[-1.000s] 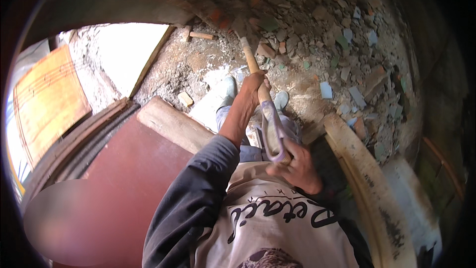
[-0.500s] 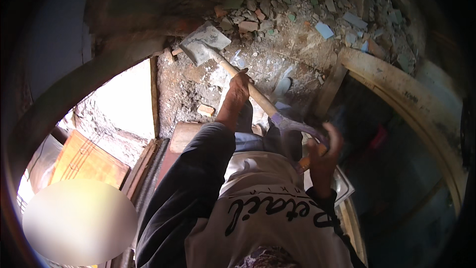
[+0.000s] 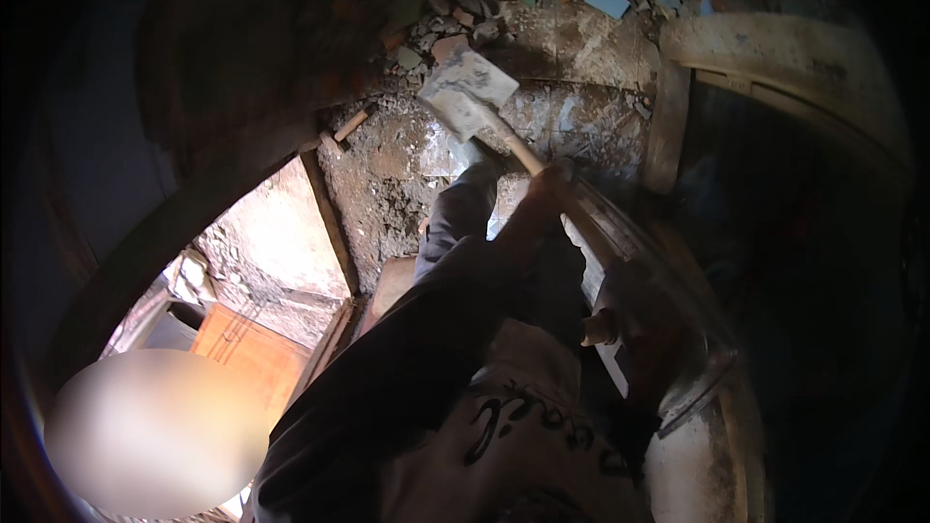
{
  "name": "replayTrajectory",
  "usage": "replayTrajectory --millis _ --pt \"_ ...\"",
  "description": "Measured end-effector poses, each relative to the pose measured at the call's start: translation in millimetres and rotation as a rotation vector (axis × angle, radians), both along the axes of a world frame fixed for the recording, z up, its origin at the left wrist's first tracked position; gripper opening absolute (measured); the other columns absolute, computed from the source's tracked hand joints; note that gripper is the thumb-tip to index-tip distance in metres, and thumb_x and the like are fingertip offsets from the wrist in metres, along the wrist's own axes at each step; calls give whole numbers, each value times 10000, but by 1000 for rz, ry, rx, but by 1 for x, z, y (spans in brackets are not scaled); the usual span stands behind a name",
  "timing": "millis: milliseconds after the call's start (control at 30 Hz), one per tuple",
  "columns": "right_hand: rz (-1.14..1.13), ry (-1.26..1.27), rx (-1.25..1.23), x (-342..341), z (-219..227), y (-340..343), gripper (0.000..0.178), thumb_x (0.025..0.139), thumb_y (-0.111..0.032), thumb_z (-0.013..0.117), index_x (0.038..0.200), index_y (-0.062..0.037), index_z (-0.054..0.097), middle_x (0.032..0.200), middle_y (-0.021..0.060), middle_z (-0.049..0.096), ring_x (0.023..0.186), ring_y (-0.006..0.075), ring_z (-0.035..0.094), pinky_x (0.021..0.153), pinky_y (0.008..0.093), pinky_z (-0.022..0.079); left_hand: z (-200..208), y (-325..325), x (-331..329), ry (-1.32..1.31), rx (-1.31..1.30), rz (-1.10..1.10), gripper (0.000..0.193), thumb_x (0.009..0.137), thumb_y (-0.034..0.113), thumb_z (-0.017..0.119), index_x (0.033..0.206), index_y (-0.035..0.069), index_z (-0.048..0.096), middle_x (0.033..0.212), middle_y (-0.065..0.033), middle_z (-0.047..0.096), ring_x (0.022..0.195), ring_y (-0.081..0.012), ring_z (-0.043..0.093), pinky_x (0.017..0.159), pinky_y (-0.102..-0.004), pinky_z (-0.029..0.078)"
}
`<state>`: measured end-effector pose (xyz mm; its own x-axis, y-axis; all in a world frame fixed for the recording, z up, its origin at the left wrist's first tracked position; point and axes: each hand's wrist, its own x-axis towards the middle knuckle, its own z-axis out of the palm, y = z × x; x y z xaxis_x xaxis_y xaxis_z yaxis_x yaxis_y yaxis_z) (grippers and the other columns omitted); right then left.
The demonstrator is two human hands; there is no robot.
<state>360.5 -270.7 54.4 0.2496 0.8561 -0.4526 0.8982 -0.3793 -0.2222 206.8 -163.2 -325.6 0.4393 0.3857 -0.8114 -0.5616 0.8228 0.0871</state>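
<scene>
A shovel lies slantwise ahead of me, its grey, dirt-smeared blade (image 3: 469, 92) at the edge of the rubble and its wooden shaft running back toward my right side. My left hand (image 3: 552, 186) is closed around the shaft below the blade. My right hand (image 3: 659, 349) is in deep shadow and smeared by motion near the shovel's handle end (image 3: 601, 327); how its fingers lie cannot be made out.
Broken tile and stone rubble (image 3: 475, 24) spreads beyond the blade. A short wooden stick (image 3: 352, 124) lies left of it. An orange wooden panel (image 3: 254, 353) stands by the bright opening at left. A pale frame (image 3: 668, 126) bounds the dark area at right.
My view has shifted, and the blade appears farther right and nearer the rubble. My left hand keeps its hold on the shaft. One trousered leg now shows farther forward, and my right hand is darker.
</scene>
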Motion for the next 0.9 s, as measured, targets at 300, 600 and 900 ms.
replayTrajectory --millis 300,600,900 --pt "-67 -277 146 147 -58 -73 575 865 -355 638 1362 -131 455 1232 167 533 1127 232 533 994 403 385 -95 -45 171 -208 161 -75 161 940 263 496 954 116 561 763 -53 561 729 -224 572 690 -379 499" --pt "-256 -75 196 199 -229 59 502 873 -447 631 1267 -172 486 1166 153 520 1058 226 528 931 396 368 -242 61 123 507 1041 -229 166 908 270 534 969 120 575 826 -91 575 783 -252 567 770 -382 490" --pt "-1471 866 90 39 -491 97 329 873 -383 656 971 -92 539 759 51 524 667 149 537 592 304 441 -313 216 -51 361 -197 5 157 907 213 510 780 123 488 688 -51 516 675 -223 546 686 -386 503"
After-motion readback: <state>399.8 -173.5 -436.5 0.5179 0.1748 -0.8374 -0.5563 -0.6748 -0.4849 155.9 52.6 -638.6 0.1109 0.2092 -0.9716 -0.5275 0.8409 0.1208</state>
